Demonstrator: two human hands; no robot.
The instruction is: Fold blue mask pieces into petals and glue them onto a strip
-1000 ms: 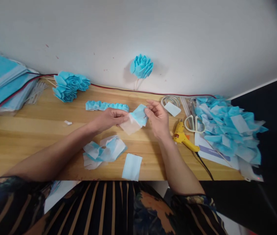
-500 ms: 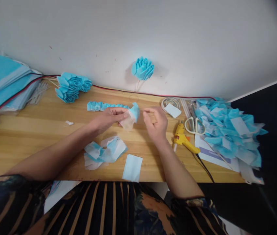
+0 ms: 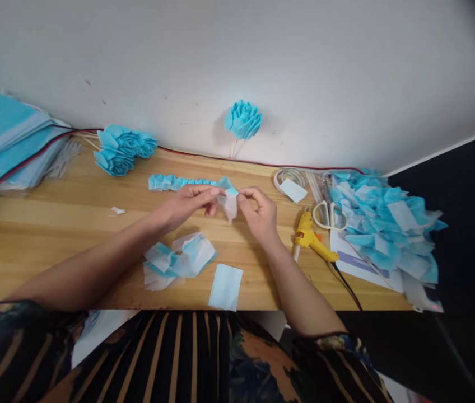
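Observation:
Between both hands is a small piece of blue and white mask fabric [image 3: 229, 202], partly folded. My left hand [image 3: 191, 202] pinches its left side between thumb and fingers. At its right edge, the thumb and fingertips of my right hand [image 3: 259, 211] are closed on it. Just behind the left hand runs a row of folded blue petals [image 3: 170, 182]. Loose blue and white fabric pieces [image 3: 195, 254] lie nearer to me, beside a stack of pale blue squares [image 3: 226, 285] at the table's front edge.
A yellow glue gun [image 3: 311, 238], white-handled scissors [image 3: 329, 215] and a heap of blue fabric pieces [image 3: 389, 218] are on the right. Blue fabric flowers [image 3: 122, 148] lie at the back left, near stacked masks [image 3: 6, 134]. Another flower [image 3: 243, 119] leans against the wall.
My right hand has moved left and taken hold of the fabric piece's right edge. The left hand keeps its pinch, and the piece has changed shape.

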